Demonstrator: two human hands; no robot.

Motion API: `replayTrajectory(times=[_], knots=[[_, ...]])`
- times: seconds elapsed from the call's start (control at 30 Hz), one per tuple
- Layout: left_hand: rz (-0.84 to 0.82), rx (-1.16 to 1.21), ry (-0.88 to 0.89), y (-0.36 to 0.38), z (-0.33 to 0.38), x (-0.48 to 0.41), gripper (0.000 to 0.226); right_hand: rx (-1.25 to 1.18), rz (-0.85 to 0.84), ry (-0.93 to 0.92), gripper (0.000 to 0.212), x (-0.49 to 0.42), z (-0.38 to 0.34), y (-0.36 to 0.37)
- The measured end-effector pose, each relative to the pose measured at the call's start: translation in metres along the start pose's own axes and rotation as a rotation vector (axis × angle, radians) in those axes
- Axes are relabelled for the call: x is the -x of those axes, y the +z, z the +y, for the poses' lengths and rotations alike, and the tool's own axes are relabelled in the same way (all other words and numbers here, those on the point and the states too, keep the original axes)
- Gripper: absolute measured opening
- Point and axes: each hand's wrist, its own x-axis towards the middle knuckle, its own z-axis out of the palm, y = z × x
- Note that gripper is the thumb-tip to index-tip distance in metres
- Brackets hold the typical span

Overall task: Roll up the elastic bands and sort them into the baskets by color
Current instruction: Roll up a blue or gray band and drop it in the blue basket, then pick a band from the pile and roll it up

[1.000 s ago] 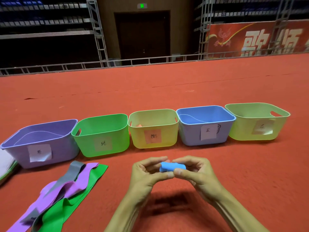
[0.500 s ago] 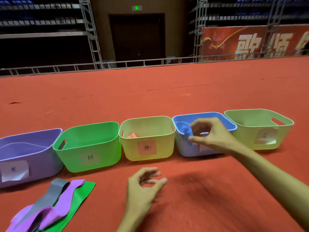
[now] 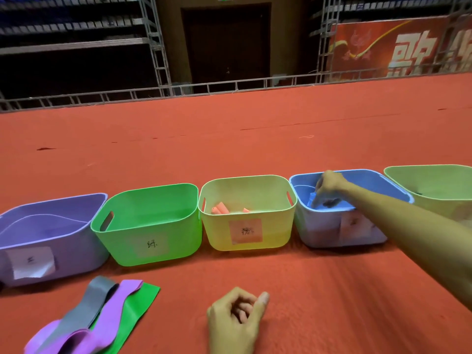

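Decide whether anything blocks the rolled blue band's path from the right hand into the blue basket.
Nothing visible does. The right hand reaches past the rim of the blue basket, which is open on top, and holds the rolled blue band inside it, near its left wall.

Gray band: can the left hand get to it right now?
Probably yes. The gray band shows its far end uncovered, next to the purple band; the left hand holds nothing, nearby.
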Motion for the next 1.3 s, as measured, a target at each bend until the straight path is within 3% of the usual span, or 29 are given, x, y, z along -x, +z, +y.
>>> replayTrajectory(times=[0.13,0.43,0.53,0.63,0.73,0.83,0.93,1.0,1.1,1.17,1.23,1.3], knots=[[-0.011,-0.032,0.013,-0.001,-0.001,0.001,0.043,0.127,-0.037,-0.049,0.042,-0.003,-0.009,0.014],[0.056,-0.046,-0.019,-0.004,0.005,-0.001,0.057,0.093,-0.001,-0.104,0.022,0.026,-0.013,-0.004],[0.043,-0.037,-0.007,-0.009,0.008,-0.001,0.058,-0.036,0.246,-0.200,0.013,0.053,-0.012,-0.016],[0.023,-0.065,-0.031,-0.009,0.015,0.000,0.052,-0.193,0.555,-0.342,0.019,0.104,-0.009,-0.015],[-0.024,-0.117,-0.137,-0.013,0.017,0.007,0.052,-0.426,0.644,-0.460,0.024,0.184,-0.017,0.011],[-0.140,-0.129,-0.243,-0.030,0.023,0.037,0.041,-0.608,0.504,-0.584,0.030,0.267,-0.030,0.062],[-0.161,-0.146,-0.208,-0.076,0.036,0.085,0.018,-0.681,0.138,-0.646,0.030,0.315,-0.045,0.121],[0.022,-0.298,-0.052,-0.125,0.046,0.112,0.013,-0.622,-0.109,-0.666,0.027,0.333,-0.061,0.161],[0.522,-0.608,0.094,-0.201,0.065,0.132,0.022,-0.535,-0.367,-0.716,0.023,0.363,-0.096,0.215],[0.657,-0.828,-0.027,-0.242,0.069,0.139,0.044,-0.505,-0.448,-0.796,0.016,0.386,-0.124,0.243],[0.570,-0.932,-0.276,-0.273,0.065,0.140,0.061,-0.474,-0.430,-0.848,0.012,0.403,-0.148,0.265],[0.438,-0.897,-0.382,-0.291,0.056,0.142,0.049,-0.465,-0.356,-0.845,0.017,0.412,-0.163,0.278]])
